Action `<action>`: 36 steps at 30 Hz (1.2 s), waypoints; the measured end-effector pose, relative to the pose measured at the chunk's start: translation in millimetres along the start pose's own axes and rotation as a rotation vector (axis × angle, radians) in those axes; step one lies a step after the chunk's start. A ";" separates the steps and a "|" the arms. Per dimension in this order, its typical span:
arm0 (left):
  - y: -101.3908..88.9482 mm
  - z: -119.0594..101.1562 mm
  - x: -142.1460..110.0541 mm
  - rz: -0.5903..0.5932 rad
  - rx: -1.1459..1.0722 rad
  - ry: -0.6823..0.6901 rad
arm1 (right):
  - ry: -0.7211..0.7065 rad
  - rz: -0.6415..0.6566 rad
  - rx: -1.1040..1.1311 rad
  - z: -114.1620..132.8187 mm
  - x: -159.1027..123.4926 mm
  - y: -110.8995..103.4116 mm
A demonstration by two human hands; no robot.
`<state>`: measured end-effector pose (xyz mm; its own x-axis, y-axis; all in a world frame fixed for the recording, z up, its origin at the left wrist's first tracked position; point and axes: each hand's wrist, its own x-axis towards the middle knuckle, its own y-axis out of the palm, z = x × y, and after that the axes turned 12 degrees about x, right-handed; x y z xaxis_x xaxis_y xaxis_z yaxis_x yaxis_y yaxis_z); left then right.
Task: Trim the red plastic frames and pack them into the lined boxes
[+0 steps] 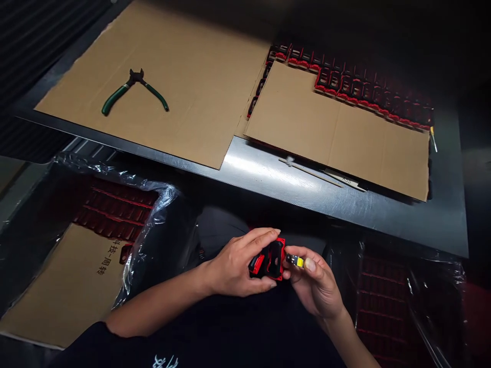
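Observation:
My left hand [236, 266] is closed around a small red and black plastic part [270, 259], held low in front of the metal table's near edge. My right hand [314, 281] pinches a small yellow and silver piece [295, 261] against the right side of that part. Both hands meet over my lap, below the table.
The metal table [268, 174] carries two cardboard sheets [172, 82], [337, 133]. Green-handled cutters [132, 89] lie on the left sheet. Rows of red and black parts [356, 87] line the right sheet's far edge. Plastic-lined boxes of parts stand at left [111, 209] and right [383, 306]. Thin sticks [318, 175] lie on the table.

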<state>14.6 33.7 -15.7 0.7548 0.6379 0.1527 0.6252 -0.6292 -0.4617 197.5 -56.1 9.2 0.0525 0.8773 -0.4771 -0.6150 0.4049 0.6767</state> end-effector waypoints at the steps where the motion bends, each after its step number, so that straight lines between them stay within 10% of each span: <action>1: -0.5 0.2 -0.2 -0.002 0.007 0.012 | 0.000 0.002 -0.003 0.0 0.0 0.1; 8: 1.2 5.6 -2.6 -0.051 -0.074 0.056 | -0.248 0.023 -0.210 9.9 -13.0 -14.7; 14: 7.0 8.5 -4.3 -0.035 -0.163 0.111 | -0.800 0.121 -1.131 22.3 -39.6 -22.5; 36: 8.3 10.8 1.6 -0.091 -0.047 0.255 | -0.854 0.319 -1.378 17.7 -37.4 -3.7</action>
<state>18.8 34.2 -28.7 0.7169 0.5641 0.4097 0.6968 -0.5982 -0.3956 211.7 -85.9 34.5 -0.1015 0.9431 0.3166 -0.8524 0.0816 -0.5164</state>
